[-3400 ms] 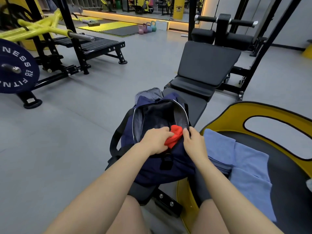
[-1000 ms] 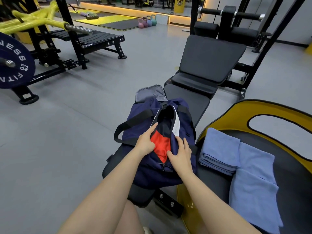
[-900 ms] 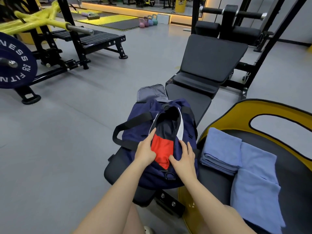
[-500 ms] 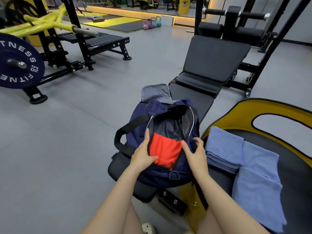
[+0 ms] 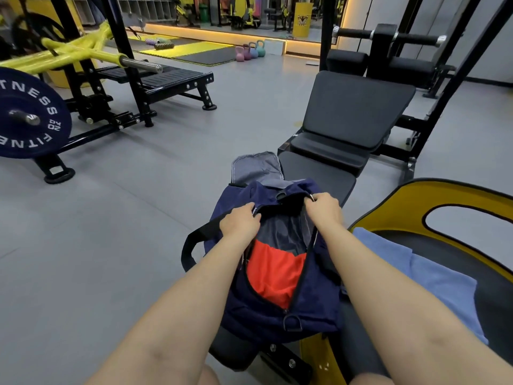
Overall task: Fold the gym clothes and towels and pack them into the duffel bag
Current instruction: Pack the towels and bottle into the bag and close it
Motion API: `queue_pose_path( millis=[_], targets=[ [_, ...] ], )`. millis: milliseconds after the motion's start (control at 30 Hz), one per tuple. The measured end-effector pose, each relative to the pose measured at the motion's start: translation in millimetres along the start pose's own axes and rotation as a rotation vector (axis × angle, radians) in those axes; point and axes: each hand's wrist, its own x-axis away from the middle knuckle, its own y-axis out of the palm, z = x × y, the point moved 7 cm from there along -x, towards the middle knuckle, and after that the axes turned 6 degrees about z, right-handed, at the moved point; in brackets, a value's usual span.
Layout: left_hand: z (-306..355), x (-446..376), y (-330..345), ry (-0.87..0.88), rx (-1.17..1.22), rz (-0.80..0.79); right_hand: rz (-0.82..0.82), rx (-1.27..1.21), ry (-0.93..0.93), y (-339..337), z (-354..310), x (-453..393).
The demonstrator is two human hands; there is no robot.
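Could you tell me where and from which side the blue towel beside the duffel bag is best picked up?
Probably by the blue towel at its near edge, from above on the right: it lies flat on the black pad, and the right forearm covers its bag-side part.

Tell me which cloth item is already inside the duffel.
The red garment, visible through the open zipper of the navy duffel bag. The blue towels lie outside, on the pad to its right.
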Motion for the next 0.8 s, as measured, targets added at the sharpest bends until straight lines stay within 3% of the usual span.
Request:
queue_pose_path(
  millis=[167,333,633,800],
  targets=[
    [7,-13,-29,0.056,0.081,0.260,0.279,-0.220,-0.081,-23,-4,8],
    [31,-12,-65,0.138,0.191,0.404,0.361,-0.432,-0.133,-44,-14,22],
    [67,-4,-127,0.261,0.278,0.507,0.458,-0.616,-0.215,-98,-42,30],
    [63,-3,-114,0.247,0.257,0.410,0.409,-0.453,-0.198,-98,-35,25]
  ],
)
